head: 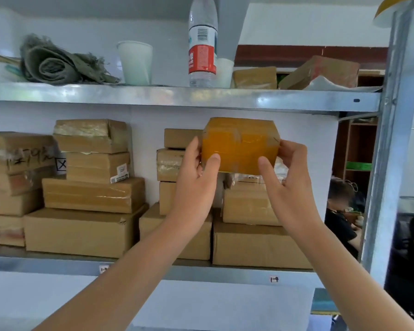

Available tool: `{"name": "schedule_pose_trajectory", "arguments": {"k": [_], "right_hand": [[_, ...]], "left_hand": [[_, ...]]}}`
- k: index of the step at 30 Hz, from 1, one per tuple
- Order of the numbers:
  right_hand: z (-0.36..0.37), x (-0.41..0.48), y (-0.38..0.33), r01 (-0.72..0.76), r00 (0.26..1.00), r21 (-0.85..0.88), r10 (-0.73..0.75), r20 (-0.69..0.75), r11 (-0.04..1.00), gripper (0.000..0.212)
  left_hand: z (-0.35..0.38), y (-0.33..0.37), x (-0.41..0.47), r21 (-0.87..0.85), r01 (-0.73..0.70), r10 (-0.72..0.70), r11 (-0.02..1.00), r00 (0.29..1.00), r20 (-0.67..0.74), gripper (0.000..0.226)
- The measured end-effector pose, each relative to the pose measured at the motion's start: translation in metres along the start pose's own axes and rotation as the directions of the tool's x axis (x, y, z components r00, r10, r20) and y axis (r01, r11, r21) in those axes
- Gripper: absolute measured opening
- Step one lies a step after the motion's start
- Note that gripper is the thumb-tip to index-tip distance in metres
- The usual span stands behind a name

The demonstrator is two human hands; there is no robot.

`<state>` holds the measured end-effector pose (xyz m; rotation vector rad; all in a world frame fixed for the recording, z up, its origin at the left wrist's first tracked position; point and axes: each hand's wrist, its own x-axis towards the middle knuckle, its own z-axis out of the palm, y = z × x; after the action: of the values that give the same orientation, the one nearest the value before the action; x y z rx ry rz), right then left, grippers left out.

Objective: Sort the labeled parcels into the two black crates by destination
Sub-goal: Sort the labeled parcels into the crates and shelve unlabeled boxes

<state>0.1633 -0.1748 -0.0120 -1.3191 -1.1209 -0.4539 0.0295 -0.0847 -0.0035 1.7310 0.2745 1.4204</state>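
A small parcel wrapped in glossy orange-yellow tape [240, 145] is held up in front of the middle shelf. My left hand [196, 173] grips its left end, thumb on the front face. My right hand [285, 177] grips its right end the same way. Behind it, brown cardboard parcels [93, 194] are stacked in piles on the metal shelf [184, 271]; one carries a white label [120, 174], another handwritten marks [26, 155]. No black crate is in view.
The upper shelf [177, 96] carries a folded grey-green cloth [58, 65], a white cup [135, 62], a water bottle [202, 41] and two more parcels [320, 72]. A steel upright [390, 139] stands at right; a person in black [342, 218] sits beyond it.
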Motion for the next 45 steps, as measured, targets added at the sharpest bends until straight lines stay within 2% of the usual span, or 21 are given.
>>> {"name": "schedule_pose_trajectory", "arguments": {"k": [2,6,9,13,15,18,22,25,27,33,38,41,45], "right_hand": [[0.01,-0.009,-0.011,-0.006,0.999,0.015,0.005,0.032,1.0,0.038],[0.038,-0.024,-0.053,-0.048,0.999,0.13,0.046,0.021,0.99,0.022],[0.071,-0.042,-0.084,-0.108,0.994,0.288,0.109,0.011,0.952,0.025],[0.145,-0.09,-0.111,-0.263,0.962,0.427,0.204,0.181,0.865,0.024],[0.192,-0.124,-0.122,-0.359,0.923,0.439,0.241,0.301,0.824,0.034],[0.26,-0.18,-0.141,-0.49,0.826,0.359,0.292,0.482,0.794,0.038],[0.333,-0.253,-0.172,-0.534,0.722,0.263,0.271,0.636,0.804,0.038],[0.375,-0.306,-0.2,-0.545,0.644,0.235,0.223,0.732,0.805,0.043],[0.399,-0.338,-0.217,-0.552,0.595,0.233,0.182,0.783,0.801,0.042],[0.451,-0.391,-0.266,-0.611,0.466,0.229,0.11,0.878,0.758,0.039],[0.497,-0.397,-0.3,-0.712,0.411,0.239,0.115,0.905,0.661,0.013],[0.53,-0.398,-0.309,-0.76,0.368,0.227,0.115,0.923,0.609,0.016],[0.574,-0.407,-0.306,-0.777,0.29,0.19,0.073,0.954,0.6,0.019]], "left_hand": [[-0.026,0.004,-0.007,-0.004,0.016,-0.016,1.0,0.999,-0.046,0.052],[-0.083,0.014,-0.018,-0.065,0.026,-0.032,0.998,0.994,-0.1,0.032],[-0.134,0.018,-0.032,-0.113,0.018,-0.037,0.993,0.984,-0.173,0.024],[-0.224,0.003,-0.067,-0.094,0.083,-0.107,0.992,0.953,-0.284,0.016],[-0.272,-0.009,-0.091,-0.041,0.173,-0.176,0.984,0.917,-0.358,0.028],[-0.343,-0.027,-0.136,0.03,0.327,-0.267,0.945,0.817,-0.511,0.035],[-0.436,-0.042,-0.201,0.119,0.503,-0.323,0.856,0.7,-0.637,0.036],[-0.494,-0.051,-0.254,0.151,0.576,-0.331,0.804,0.642,-0.691,0.034],[-0.526,-0.052,-0.286,0.152,0.583,-0.32,0.798,0.624,-0.714,0.028],[-0.597,-0.043,-0.339,0.145,0.625,-0.32,0.767,0.568,-0.758,0.032],[-0.643,-0.044,-0.346,0.117,0.617,-0.289,0.778,0.517,-0.806,0.028],[-0.668,-0.052,-0.346,0.119,0.613,-0.275,0.781,0.508,-0.816,0.029],[-0.707,-0.06,-0.335,0.15,0.666,-0.314,0.731,0.524,-0.792,0.048]]}}
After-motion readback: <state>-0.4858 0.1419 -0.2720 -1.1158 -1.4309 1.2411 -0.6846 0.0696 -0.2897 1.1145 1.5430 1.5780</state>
